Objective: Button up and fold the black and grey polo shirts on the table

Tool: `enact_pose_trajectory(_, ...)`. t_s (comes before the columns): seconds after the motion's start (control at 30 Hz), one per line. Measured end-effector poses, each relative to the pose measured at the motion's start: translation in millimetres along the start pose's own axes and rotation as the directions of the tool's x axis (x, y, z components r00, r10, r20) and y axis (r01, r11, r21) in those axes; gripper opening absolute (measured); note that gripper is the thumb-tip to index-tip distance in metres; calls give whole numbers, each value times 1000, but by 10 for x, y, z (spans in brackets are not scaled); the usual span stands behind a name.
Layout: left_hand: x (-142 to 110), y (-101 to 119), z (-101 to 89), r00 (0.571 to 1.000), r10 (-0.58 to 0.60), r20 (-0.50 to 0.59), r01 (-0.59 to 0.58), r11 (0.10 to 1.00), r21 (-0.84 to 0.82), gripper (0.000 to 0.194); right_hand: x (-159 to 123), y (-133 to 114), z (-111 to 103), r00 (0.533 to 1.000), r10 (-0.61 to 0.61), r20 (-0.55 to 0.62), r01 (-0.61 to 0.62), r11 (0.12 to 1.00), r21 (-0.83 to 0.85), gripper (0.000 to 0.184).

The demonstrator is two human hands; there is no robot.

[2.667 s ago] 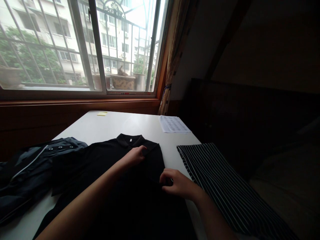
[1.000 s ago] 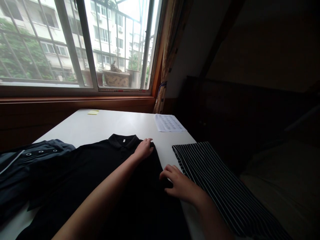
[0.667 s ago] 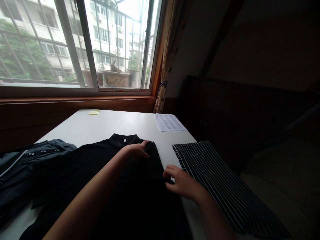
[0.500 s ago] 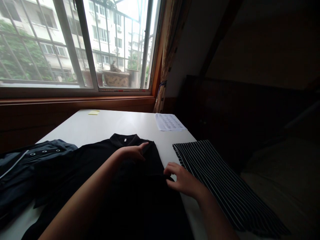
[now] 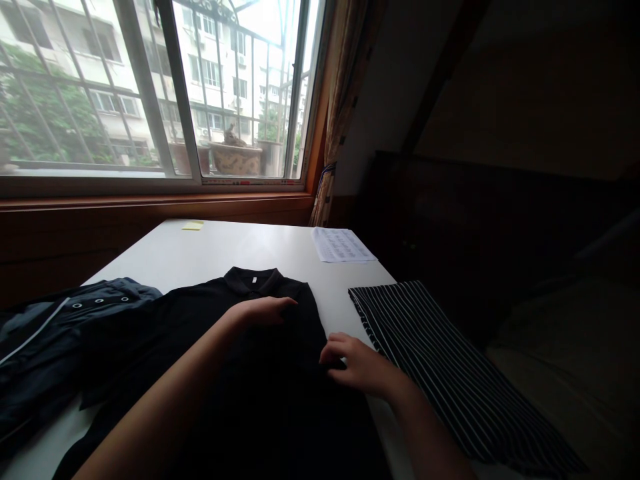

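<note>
A black polo shirt lies spread on the white table, its collar towards the window and a small white label inside the neck. My left hand reaches across the upper part of the shirt, its fingers stretched out flat near the shoulder on the right; some of them are hidden beneath the hand. My right hand is at the shirt's right edge, with bent fingers and thumb closed on the dark cloth of the sleeve side. The dark fabric hides the exact grip.
A dark blue garment with eyelets and a white stripe lies at the left, touching the shirt. On the right is a folded black-and-white striped cloth. Printed papers and a yellow note lie towards the back, below the window.
My left hand has drawn slightly down from the shoulder edge. My right hand has shifted a little left, and the sleeve cloth has moved inward onto the shirt.
</note>
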State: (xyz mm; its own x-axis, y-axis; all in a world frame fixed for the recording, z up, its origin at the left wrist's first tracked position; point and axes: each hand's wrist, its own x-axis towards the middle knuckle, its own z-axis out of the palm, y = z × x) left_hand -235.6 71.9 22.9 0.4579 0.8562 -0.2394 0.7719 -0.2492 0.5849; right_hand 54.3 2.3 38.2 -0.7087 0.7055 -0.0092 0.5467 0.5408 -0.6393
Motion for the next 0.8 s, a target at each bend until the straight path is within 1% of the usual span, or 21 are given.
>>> enact_pose_trajectory(0.07,32,93,27,998,8,-68,-2,996,88,71,-5,13,0,999,16,36,-17,999,34,24)
enact_pose_trajectory(0.1,57,145,55,992,24,-126,-7,991,130,70,-9,18,-6,998,27,52,-29,998,50,22)
enact_pose_trajectory(0.13,91,196,92,980,60,-189,-24,982,185,68,-13,21,-16,997,39,64,-43,997,60,20)
enact_pose_trajectory(0.17,131,243,140,963,121,-242,-56,964,259,64,-16,21,-28,996,51,70,-55,997,62,18)
enact_pose_trajectory(0.2,177,282,197,941,199,-273,-99,935,340,59,-18,21,-42,996,58,68,-62,997,55,15)
enact_pose_trajectory(0.27,276,328,330,903,335,-268,-177,860,479,50,-15,23,-65,998,60,30,-60,998,20,10)
enact_pose_trajectory(0.3,324,333,400,896,367,-250,-198,834,516,50,-10,29,-71,998,58,-3,-58,998,1,10)
enact_pose_trajectory(0.37,405,313,529,903,356,-242,-187,831,523,55,6,59,-68,996,65,-61,-66,997,-25,11)
enact_pose_trajectory(0.4,438,293,581,906,340,-250,-171,837,520,57,15,83,-58,995,76,-71,-78,996,-33,10)
enact_pose_trajectory(0.5,518,227,675,908,316,-273,-135,841,524,60,35,172,-17,990,138,-25,-139,989,-42,4)
enact_pose_trajectory(0.63,605,186,684,911,298,-286,-110,843,527,61,24,259,9,976,210,52,-210,978,-13,5)
enact_pose_trajectory(0.8,645,196,672,906,294,-303,-97,844,528,63,-40,282,-24,949,287,130,-297,952,69,10)
